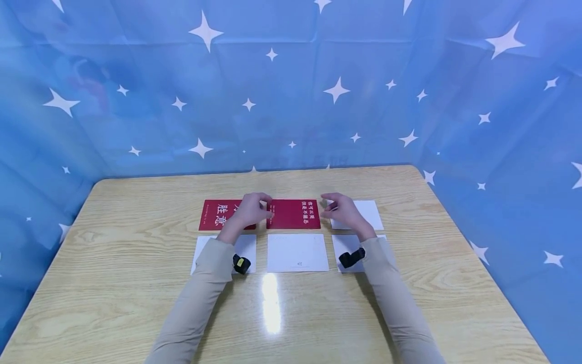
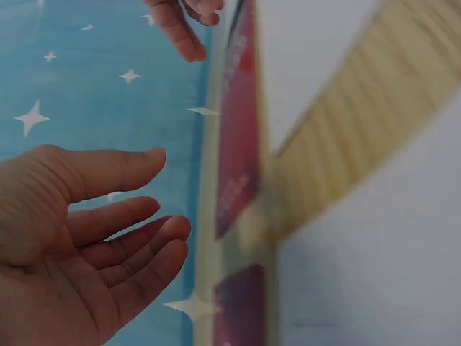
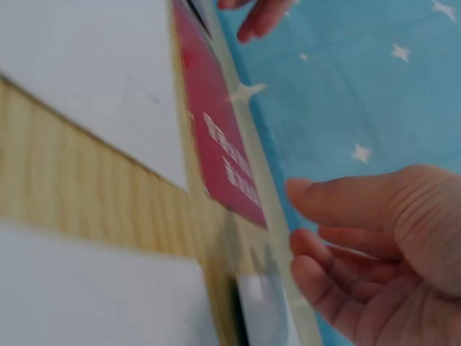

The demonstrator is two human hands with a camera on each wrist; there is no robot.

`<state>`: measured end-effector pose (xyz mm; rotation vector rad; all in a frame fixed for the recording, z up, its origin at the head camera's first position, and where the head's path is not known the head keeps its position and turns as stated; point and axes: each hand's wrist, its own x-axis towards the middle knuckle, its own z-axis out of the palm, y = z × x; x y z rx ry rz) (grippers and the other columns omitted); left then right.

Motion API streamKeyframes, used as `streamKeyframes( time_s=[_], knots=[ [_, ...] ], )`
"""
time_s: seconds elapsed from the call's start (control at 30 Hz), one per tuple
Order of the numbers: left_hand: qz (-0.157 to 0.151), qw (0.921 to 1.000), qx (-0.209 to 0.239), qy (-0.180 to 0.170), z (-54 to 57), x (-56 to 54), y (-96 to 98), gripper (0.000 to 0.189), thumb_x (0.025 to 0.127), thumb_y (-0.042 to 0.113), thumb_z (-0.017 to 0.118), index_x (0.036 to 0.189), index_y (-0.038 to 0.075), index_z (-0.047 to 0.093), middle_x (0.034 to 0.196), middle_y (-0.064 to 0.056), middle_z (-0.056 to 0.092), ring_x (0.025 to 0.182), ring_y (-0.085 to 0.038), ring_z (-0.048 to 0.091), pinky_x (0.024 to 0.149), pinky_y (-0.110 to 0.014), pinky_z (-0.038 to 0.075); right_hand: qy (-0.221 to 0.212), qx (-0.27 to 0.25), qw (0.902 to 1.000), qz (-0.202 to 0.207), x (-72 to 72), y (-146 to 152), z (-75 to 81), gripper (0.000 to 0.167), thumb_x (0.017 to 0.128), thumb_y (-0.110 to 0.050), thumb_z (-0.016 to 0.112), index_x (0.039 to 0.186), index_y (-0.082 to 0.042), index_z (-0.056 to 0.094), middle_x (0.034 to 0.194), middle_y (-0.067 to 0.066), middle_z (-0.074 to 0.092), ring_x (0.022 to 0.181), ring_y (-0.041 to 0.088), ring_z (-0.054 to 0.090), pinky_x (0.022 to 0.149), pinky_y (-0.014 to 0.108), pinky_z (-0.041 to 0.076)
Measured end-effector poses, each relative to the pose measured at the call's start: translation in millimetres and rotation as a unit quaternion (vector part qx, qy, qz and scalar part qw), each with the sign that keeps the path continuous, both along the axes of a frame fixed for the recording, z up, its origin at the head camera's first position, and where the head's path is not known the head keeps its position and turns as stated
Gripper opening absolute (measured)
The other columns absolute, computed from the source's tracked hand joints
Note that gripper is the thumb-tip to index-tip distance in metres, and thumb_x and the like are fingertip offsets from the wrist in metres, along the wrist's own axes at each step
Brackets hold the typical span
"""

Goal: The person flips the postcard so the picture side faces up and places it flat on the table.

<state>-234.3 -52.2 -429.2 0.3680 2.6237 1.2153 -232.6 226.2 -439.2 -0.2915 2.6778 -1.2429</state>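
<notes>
A red card with white lettering (image 1: 293, 214) lies flat in the middle of the back row. My left hand (image 1: 247, 210) hovers at its left end, partly over a second red card (image 1: 211, 216). At the right end is my right hand (image 1: 344, 210), which covers part of a white card (image 1: 370, 214). In the left wrist view, the left hand (image 2: 108, 238) has its thumb and fingers spread loosely around empty space. The right wrist view shows the right hand (image 3: 367, 252) with gently bent fingers, holding nothing. Both seem apart from the middle card.
Nearer the person lies a front row of white cards: left (image 1: 247, 247), middle (image 1: 297, 253) and right (image 1: 343, 244), the outer two partly hidden by wrists and cameras. All rest on a wooden table (image 1: 136, 283). A blue star-patterned curtain (image 1: 291, 65) hangs behind.
</notes>
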Motion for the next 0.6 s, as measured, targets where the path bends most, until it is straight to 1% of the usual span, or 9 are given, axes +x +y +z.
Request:
streamKeyframes(
  time_s=[0.07, 0.13, 0.2, 0.27, 0.4, 0.6],
  knots=[
    [0.0, 0.9999, 0.014, -0.007, 6.3, 0.7, 3.6, 0.05, 0.082, 0.011, 0.072, 0.128, 0.001, 0.055, 0.118, -0.015, 0.059, 0.091, -0.024, 0.056, 0.072, -0.031, 0.05, 0.005, -0.01, 0.9997, -0.02, -0.8, 8.2, 0.6, 0.053, 0.085, -0.005, 0.067, 0.134, 0.001, 0.048, 0.106, 0.019, 0.059, 0.093, 0.028, 0.058, 0.074, 0.035, 0.05],
    [0.002, 0.9996, 0.026, -0.012, 12.4, 1.4, 10.8, 0.052, 0.081, 0.012, 0.073, 0.128, 0.001, 0.055, 0.118, -0.014, 0.059, 0.094, -0.023, 0.055, 0.075, -0.031, 0.051, 0.006, -0.016, 0.999, -0.041, -1.0, 17.1, 2.3, 0.052, 0.087, -0.008, 0.066, 0.135, -0.001, 0.048, 0.105, 0.018, 0.06, 0.096, 0.028, 0.058, 0.074, 0.034, 0.05],
    [-0.002, 0.9993, 0.036, -0.01, 16.3, 0.6, 20.8, 0.051, 0.081, 0.013, 0.074, 0.127, 0.001, 0.056, 0.118, -0.013, 0.059, 0.095, -0.023, 0.055, 0.079, -0.031, 0.051, 0.004, -0.017, 0.998, -0.06, -0.6, 26.1, 4.5, 0.053, 0.087, -0.009, 0.066, 0.136, -0.003, 0.047, 0.109, 0.018, 0.059, 0.099, 0.029, 0.057, 0.074, 0.034, 0.049],
    [-0.011, 0.9988, 0.047, 0.0, 17.2, -1.8, 31.0, 0.049, 0.081, 0.013, 0.074, 0.125, -0.001, 0.057, 0.115, -0.014, 0.061, 0.093, -0.023, 0.056, 0.08, -0.031, 0.05, 0.003, -0.016, 0.9973, -0.072, -0.1, 34.6, 6.1, 0.053, 0.088, -0.011, 0.066, 0.136, -0.003, 0.047, 0.113, 0.019, 0.058, 0.102, 0.03, 0.056, 0.075, 0.034, 0.049],
    [-0.031, 0.9972, 0.067, 0.006, 15.2, -7.6, 53.6, 0.046, 0.082, 0.013, 0.072, 0.122, -0.003, 0.058, 0.111, -0.015, 0.063, 0.093, -0.024, 0.059, 0.082, -0.032, 0.049, 0.003, -0.033, 0.9964, -0.078, 0.0, 52.1, 6.4, 0.053, 0.088, -0.009, 0.065, 0.136, -0.001, 0.046, 0.124, 0.023, 0.053, 0.108, 0.033, 0.053, 0.081, 0.038, 0.048],
    [-0.031, 0.9956, 0.085, -0.024, 6.4, -13.5, 86.7, 0.049, 0.081, 0.017, 0.074, 0.124, -0.001, 0.057, 0.113, -0.012, 0.062, 0.099, -0.023, 0.057, 0.086, -0.03, 0.049, -0.005, -0.048, 0.9949, -0.088, 0.4, 76.0, 5.3, 0.054, 0.088, -0.008, 0.064, 0.137, 0.002, 0.043, 0.134, 0.025, 0.045, 0.118, 0.038, 0.045, 0.09, 0.047, 0.043]
  ],
)
